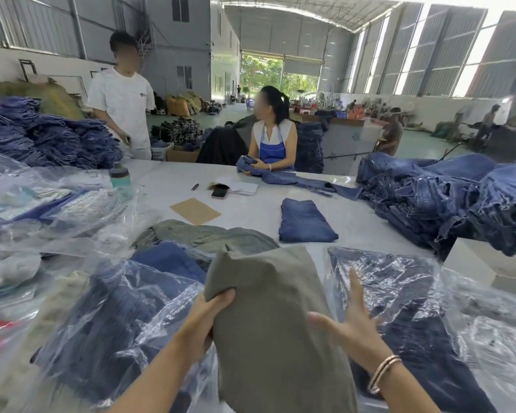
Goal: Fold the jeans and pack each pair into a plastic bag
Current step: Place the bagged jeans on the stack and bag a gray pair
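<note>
Warehouse light falls on a white tabletop (355,222) heaped with denim. Left hand (204,317) grips the folded grey jeans (268,323) by one edge, lifted between bagged pairs (108,323); right hand (350,326), fingers (355,289) spread, steadies the other edge, probably for bagging.

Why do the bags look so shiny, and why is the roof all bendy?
Head view: daylight glints off the crinkled plastic bags; the wide lens curves the roof and walls; the doorway is washed out bright; the left edge, near the bottle, is smeared and blurry.
</note>
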`<state>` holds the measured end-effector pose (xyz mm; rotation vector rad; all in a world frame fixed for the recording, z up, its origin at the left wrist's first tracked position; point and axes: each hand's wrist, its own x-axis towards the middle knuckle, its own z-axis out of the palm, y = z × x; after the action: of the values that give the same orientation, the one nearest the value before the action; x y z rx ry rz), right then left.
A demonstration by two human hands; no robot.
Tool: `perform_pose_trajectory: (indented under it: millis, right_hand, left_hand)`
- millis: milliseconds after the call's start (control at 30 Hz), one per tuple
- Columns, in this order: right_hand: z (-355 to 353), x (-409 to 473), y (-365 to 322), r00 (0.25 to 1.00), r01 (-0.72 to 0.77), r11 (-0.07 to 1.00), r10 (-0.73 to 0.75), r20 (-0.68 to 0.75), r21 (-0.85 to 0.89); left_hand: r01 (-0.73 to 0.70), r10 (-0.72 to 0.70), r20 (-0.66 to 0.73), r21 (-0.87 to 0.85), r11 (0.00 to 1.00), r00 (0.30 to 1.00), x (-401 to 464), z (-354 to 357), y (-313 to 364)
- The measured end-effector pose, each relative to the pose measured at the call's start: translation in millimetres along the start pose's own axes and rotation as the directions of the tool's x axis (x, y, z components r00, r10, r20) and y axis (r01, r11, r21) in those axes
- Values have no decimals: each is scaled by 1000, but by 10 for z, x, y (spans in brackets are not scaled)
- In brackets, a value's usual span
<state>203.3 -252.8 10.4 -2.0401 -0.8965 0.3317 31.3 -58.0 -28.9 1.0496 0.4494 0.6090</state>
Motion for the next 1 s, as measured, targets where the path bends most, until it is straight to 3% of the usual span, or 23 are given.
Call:
perform_pose_trajectory:
  millis: [100, 200, 333, 467, 533, 667, 733, 800, 833, 900, 933, 1000]
  right_hand:
    - [60, 27, -28, 958, -183, 923, 90, 273, 339]
    - [206, 55, -97, 927, -273, 795, 68, 369, 542]
    - [383, 78, -199, 944, -218, 762, 4, 331, 610]
    - [514, 5, -207, 913, -226, 757, -56, 405, 613]
    - [552, -42, -138, 900, -254, 734, -60, 432, 630]
    - [593, -92, 61, 891, -330, 737, 36, 454, 590]
    - [581, -104, 106, 898, -330, 754, 65, 435, 568]
    - [542, -87, 129, 925, -277, 800, 73, 373, 532]
    - [522, -61, 145, 943, -243, 834, 83, 323, 495]
    - [494, -16, 198, 964, -221, 870, 125, 237, 440]
    - [494, 0, 235, 968, -226, 875, 152, 202, 428]
    - [517, 1, 290, 974, -224, 898, 190, 125, 378]
  left_hand:
    - [-2, -3, -35, -124, 992, 999, 6, 100, 88]
    - [-1, -10, -54, -196, 981, 998, -14, 290, 163]
    - [-8, -3, -31, -329, 944, 1000, -23, 464, 117]
    - [37, -54, -29, -426, 904, 998, 5, 662, -62]
    - [2, -39, -103, -338, 941, 994, 47, 692, -186]
    - [-126, 150, -241, 113, 986, 959, 20, 619, -386]
    - [-136, 285, -217, 521, 842, 933, 40, 409, -512]
    - [-14, 283, -102, 925, 380, 954, 27, 159, -660]
    - [39, 242, -85, 982, 186, 967, -3, 27, -743]
    - [166, 133, -155, 983, -76, 979, -97, -228, -973]
    - [215, 98, -199, 959, -186, 975, -158, -317, -1078]
    - [306, 82, -295, 905, -296, 952, -234, -438, -1253]
